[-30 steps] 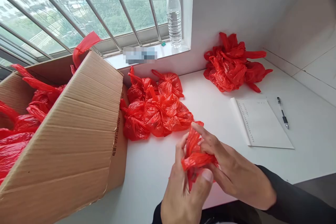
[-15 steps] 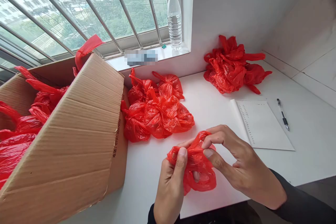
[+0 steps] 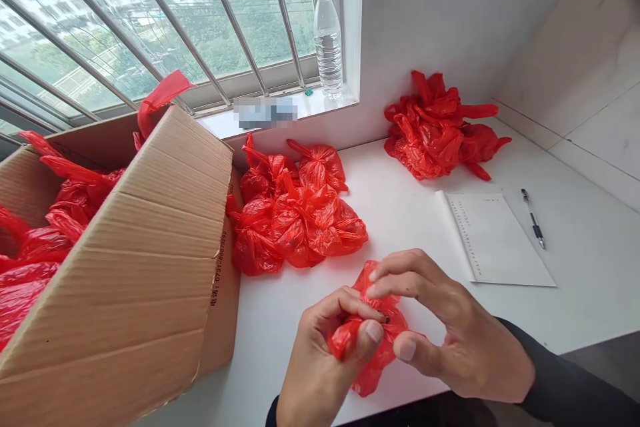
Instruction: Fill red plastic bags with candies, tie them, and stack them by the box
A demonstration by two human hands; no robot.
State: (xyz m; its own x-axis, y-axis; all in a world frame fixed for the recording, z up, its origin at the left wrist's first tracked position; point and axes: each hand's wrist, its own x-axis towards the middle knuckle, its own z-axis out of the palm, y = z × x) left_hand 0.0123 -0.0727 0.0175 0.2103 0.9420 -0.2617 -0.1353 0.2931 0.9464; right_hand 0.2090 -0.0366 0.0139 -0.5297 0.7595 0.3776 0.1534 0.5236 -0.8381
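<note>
Crinkly red plastic bag (image 3: 373,340) (thin, glossy) bunched between both hands' grip.

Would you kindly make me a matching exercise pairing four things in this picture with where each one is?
Things:
1. water bottle
2. pen
3. cardboard box
4. red bag

Places:
A. at the table's left, full of red bags
B. between the left hand and right hand
C. upright on the windowsill
D. lying right of the paper sheet

Pairs: 1-C, 2-D, 3-A, 4-B
</note>
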